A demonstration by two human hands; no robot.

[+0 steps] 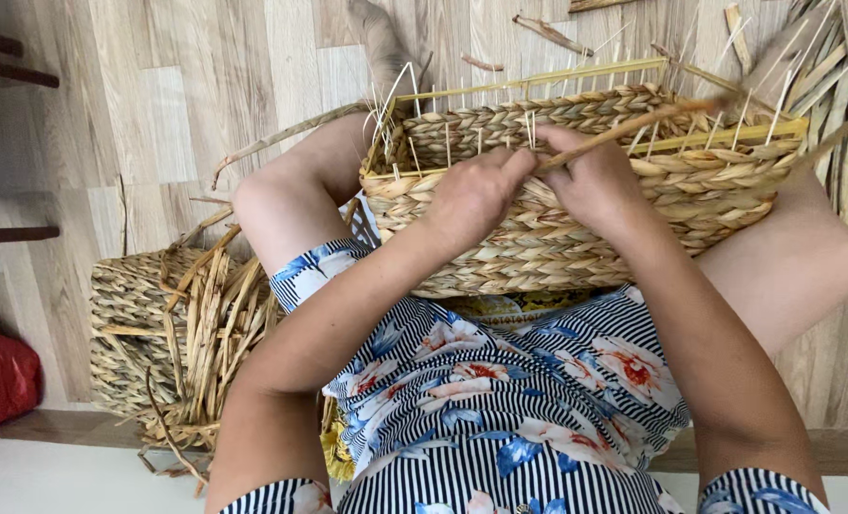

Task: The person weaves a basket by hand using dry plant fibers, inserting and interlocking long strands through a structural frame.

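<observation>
1. A half-woven basket [576,205] of twisted straw-coloured fibre was found resting on the person's lap, between the knees, with its open top turned away from the body.
2. The left hand [476,195] was laid against the near wall of the basket, just below the rim. Its grip was pressed together, the fingertips pinching at the weave beside the other hand; exactly what was pinched could not be told.
3. The right hand [595,176] was placed just beside the left, the two touching or nearly so. Its grip was closed on a long fibre strand [633,126], which was seen running up and to the right from the fingers, across the basket's rim.
4. The basket thus lay directly under and ahead of both grips, with the working point on its near upper edge.
5. Thin pale stakes [729,109] were observed standing up from the rim along the far and right sides.
6. A second woven basket [124,324] holding loose dried fibre [210,324] was noted on the wooden floor [177,114], to the person's left.
7. A red cushion-like item [0,376] was recorded at the left edge.
</observation>
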